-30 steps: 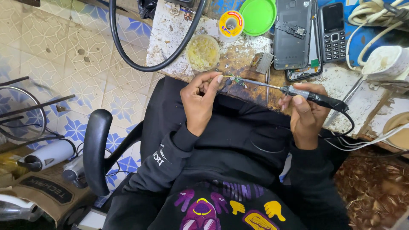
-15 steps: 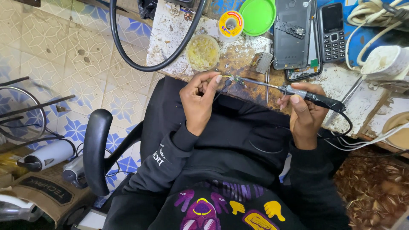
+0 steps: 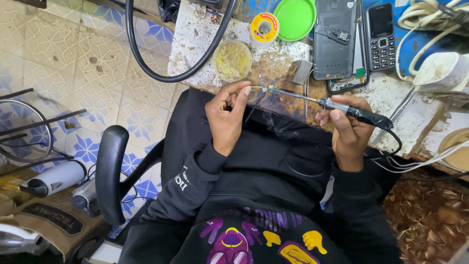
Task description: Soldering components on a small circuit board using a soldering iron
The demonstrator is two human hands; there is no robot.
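Pinched fingertips (image 3: pixel 244 92) of the left hand (image 3: pixel 225 116) close on something very small at the bench edge, a thin dark wire (image 3: pixel 255 103) that trails down from the pinch toward the lap; what exactly sits between thumb and forefinger is too small to tell. Just to the right of that pinch, touching or nearly touching it, lies the tip of the soldering iron (image 3: pixel 312 99), whose long axis runs almost level across the view, tip toward the left hand and handle toward the right. The right hand (image 3: pixel 348 131) is wrapped shut around the black handle in a pen-like grip, with the cord looping away behind the wrist. So the work point lies straight off the left fingertips, and the left hand is the nearer one; the right reaches it only through the length of the iron's slim metal shaft. The iron looks worn: a bright thin shank, a darker collar, then the thick black grip. A faint wisp of smoke hangs below the shaft (hard to be sure against the black sleeves). Further out on the stained, scorched workbench (image 3: pixel 195 44) stand a round tub of yellowish paste (image 3: pixel 232 59), a spool of solder (image 3: pixel 264 29), a green lid (image 3: pixel 294 18), an opened phone back (image 3: pixel 334 39) and a small keypad phone (image 3: pixel 380 36). A black hose (image 3: pixel 146 63) loops off the left edge over the tiled floor.
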